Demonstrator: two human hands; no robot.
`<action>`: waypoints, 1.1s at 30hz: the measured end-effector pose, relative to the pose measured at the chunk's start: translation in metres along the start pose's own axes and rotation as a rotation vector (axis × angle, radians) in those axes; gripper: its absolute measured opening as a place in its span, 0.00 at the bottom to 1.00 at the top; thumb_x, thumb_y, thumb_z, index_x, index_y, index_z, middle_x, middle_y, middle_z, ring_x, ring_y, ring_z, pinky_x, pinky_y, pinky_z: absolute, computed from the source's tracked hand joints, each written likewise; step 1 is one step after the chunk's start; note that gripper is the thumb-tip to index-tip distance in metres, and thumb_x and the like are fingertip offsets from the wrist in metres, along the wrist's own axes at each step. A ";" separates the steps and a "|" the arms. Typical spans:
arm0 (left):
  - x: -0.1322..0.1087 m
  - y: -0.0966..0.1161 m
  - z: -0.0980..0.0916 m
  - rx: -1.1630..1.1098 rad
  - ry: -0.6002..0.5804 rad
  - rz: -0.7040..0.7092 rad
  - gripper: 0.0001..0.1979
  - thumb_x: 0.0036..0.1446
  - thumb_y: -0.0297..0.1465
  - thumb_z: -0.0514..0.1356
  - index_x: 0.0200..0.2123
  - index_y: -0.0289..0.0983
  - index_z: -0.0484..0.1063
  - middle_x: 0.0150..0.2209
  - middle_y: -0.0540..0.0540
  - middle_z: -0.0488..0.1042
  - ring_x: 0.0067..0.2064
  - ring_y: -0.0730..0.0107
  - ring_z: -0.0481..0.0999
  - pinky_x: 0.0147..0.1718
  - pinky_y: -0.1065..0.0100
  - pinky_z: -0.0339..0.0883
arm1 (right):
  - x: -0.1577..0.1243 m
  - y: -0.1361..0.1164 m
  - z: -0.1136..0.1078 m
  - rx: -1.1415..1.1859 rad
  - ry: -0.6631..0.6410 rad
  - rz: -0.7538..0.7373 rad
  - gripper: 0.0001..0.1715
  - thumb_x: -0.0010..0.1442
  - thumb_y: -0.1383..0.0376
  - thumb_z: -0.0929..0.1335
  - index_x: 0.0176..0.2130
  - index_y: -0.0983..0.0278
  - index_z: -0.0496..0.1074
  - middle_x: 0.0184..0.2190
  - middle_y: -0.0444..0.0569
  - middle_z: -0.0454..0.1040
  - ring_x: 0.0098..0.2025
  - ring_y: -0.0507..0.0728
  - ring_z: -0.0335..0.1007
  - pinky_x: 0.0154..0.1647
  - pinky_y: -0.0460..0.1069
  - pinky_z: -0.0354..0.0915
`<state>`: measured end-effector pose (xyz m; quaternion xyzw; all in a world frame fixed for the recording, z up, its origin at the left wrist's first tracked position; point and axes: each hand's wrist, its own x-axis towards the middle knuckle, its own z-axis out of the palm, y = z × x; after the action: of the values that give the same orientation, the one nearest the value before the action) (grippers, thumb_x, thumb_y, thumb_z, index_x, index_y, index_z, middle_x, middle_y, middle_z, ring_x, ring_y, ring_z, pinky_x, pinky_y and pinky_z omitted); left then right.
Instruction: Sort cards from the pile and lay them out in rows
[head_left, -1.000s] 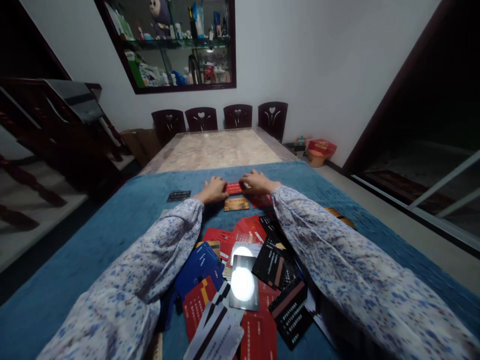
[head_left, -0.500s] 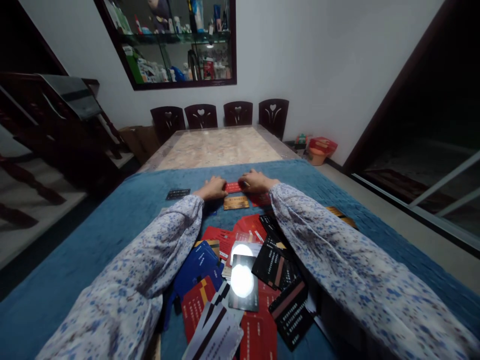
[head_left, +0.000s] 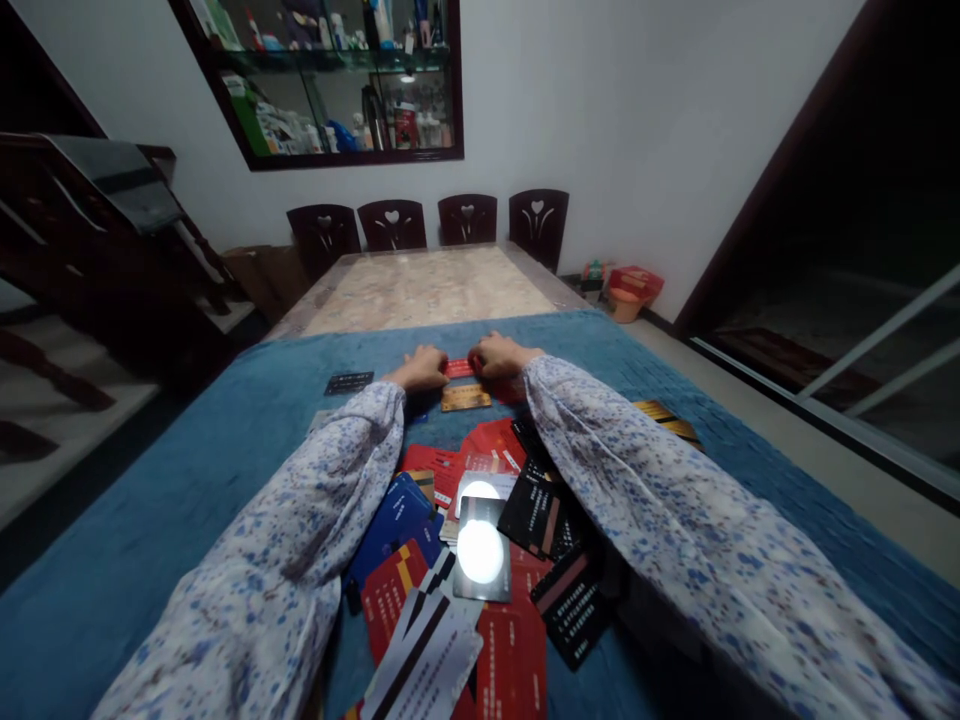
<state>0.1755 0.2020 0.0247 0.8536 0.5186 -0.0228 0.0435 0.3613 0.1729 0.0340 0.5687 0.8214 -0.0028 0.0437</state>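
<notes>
Since the earlier frame, the head camera's view has shifted slightly down and to the right; both hands remain at the red rectangular plastic card [head_left: 459,369]. Clock positions take this card as centre, with 12 o'clock pointing away from the person.

The left hand [head_left: 422,368], at 9 o'clock, and the right hand [head_left: 496,355], at 3 o'clock, have partly curled fingers at the card's ends; whether either grips it cannot be told.

A gold rectangular card [head_left: 465,398] lies just beside it at 6 o'clock. A black rectangular card [head_left: 349,383] lies beyond the left hand, near 9 o'clock. Nearer the person, at 6 o'clock, a multicoloured pile of overlapping cards [head_left: 484,540] covers part of the blue fabric cloth [head_left: 225,440].
</notes>
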 end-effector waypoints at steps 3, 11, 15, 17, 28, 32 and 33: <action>0.000 0.002 0.000 -0.012 0.003 -0.002 0.10 0.53 0.31 0.62 0.40 0.38 0.77 0.52 0.40 0.74 0.58 0.49 0.68 0.58 0.47 0.65 | -0.002 -0.002 -0.001 0.003 0.005 0.007 0.27 0.57 0.66 0.67 0.55 0.60 0.77 0.54 0.58 0.77 0.59 0.68 0.66 0.51 0.55 0.66; -0.002 0.007 -0.001 -0.040 0.012 -0.032 0.11 0.50 0.27 0.61 0.39 0.39 0.77 0.45 0.42 0.78 0.52 0.51 0.72 0.55 0.46 0.67 | -0.003 -0.003 -0.004 -0.006 -0.004 0.040 0.25 0.57 0.65 0.67 0.53 0.60 0.79 0.57 0.60 0.74 0.61 0.71 0.63 0.55 0.61 0.65; -0.004 0.006 -0.001 -0.037 0.030 -0.031 0.13 0.50 0.28 0.62 0.42 0.40 0.77 0.49 0.40 0.76 0.57 0.46 0.69 0.56 0.45 0.65 | -0.008 0.001 -0.008 -0.006 0.035 0.049 0.27 0.62 0.59 0.65 0.58 0.60 0.76 0.60 0.62 0.71 0.63 0.73 0.60 0.56 0.65 0.63; -0.006 0.006 0.000 -0.029 0.043 -0.023 0.15 0.51 0.30 0.62 0.44 0.40 0.77 0.53 0.39 0.74 0.60 0.45 0.66 0.57 0.44 0.64 | -0.013 0.005 -0.011 -0.008 0.055 0.059 0.28 0.62 0.58 0.66 0.60 0.60 0.74 0.62 0.62 0.70 0.63 0.73 0.59 0.56 0.65 0.62; -0.028 0.020 -0.001 -0.048 0.198 0.111 0.19 0.60 0.32 0.56 0.53 0.39 0.76 0.58 0.36 0.71 0.63 0.42 0.61 0.57 0.44 0.59 | -0.060 0.021 -0.025 -0.036 0.157 0.098 0.16 0.63 0.66 0.65 0.45 0.62 0.81 0.49 0.57 0.80 0.55 0.68 0.65 0.49 0.57 0.59; -0.038 0.028 0.000 -0.056 0.220 0.167 0.20 0.61 0.32 0.55 0.54 0.38 0.76 0.60 0.36 0.70 0.64 0.44 0.60 0.57 0.44 0.57 | -0.075 0.024 -0.024 -0.040 0.175 0.116 0.16 0.62 0.67 0.65 0.43 0.62 0.81 0.47 0.56 0.81 0.54 0.68 0.64 0.48 0.56 0.57; -0.040 0.031 0.001 -0.057 0.223 0.177 0.20 0.61 0.32 0.56 0.55 0.38 0.76 0.60 0.36 0.70 0.64 0.44 0.60 0.57 0.44 0.56 | -0.080 0.024 -0.024 -0.041 0.175 0.119 0.16 0.62 0.67 0.65 0.43 0.62 0.81 0.47 0.56 0.81 0.54 0.68 0.64 0.48 0.56 0.57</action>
<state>0.1841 0.1525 0.0285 0.8917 0.4433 0.0908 0.0117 0.4102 0.1084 0.0649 0.6137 0.7866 0.0662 -0.0168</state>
